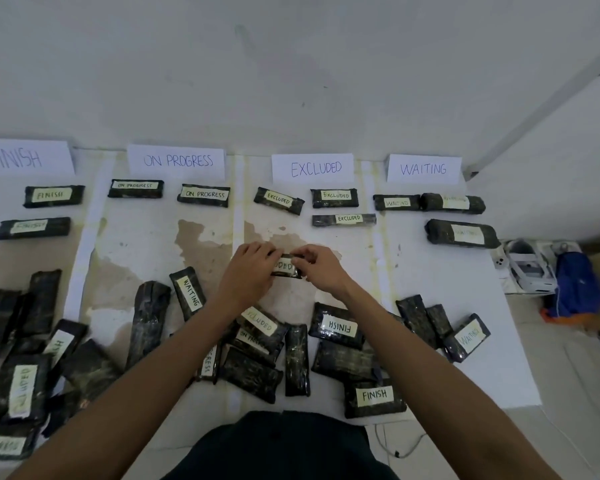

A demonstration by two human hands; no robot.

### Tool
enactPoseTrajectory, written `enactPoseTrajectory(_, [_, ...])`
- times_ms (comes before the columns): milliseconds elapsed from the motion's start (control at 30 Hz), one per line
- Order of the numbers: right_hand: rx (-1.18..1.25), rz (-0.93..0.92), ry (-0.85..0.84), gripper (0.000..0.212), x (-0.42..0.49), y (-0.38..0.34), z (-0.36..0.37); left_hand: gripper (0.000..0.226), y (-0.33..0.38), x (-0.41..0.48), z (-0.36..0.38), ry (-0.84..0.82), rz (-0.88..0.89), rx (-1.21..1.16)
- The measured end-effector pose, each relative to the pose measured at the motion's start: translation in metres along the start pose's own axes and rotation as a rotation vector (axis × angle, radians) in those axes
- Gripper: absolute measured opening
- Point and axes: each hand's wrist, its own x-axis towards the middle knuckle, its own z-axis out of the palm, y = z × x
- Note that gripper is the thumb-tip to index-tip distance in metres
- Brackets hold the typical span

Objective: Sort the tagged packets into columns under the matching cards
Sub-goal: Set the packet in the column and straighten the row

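Observation:
Both my hands hold one dark packet (286,266) whose tag ends in "UDED", just above the mat's middle. My left hand (249,271) grips its left end and my right hand (317,266) pinches its right end. Four white cards line the far edge: FINISH (18,157), ON PROGRESS (177,161), EXCLUDED (314,168), WAITING (424,169). Sorted packets lie under each card, among them three tagged EXCLUDED (334,197). Several unsorted packets (336,327) are heaped near me, some face down.
The white mat (465,289) ends at the right, where a white shoe (529,268) and a blue bag (575,289) lie on the floor. A wall rises behind the cards. A cable (399,448) trails by my knee.

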Motion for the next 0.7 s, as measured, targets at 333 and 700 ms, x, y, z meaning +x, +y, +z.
enactPoseTrajectory(333, [-0.444,-0.129,0.246,0.043,0.062,0.001,-0.025,0.044,-0.033,0.076,0.024,-0.216,-0.135,-0.067])
enactPoseTrajectory(700, [-0.839,-0.247,0.287,0.051,0.086,0.023,-0.030,0.050,-0.048,0.116,0.042,-0.193,-0.212,-0.125])
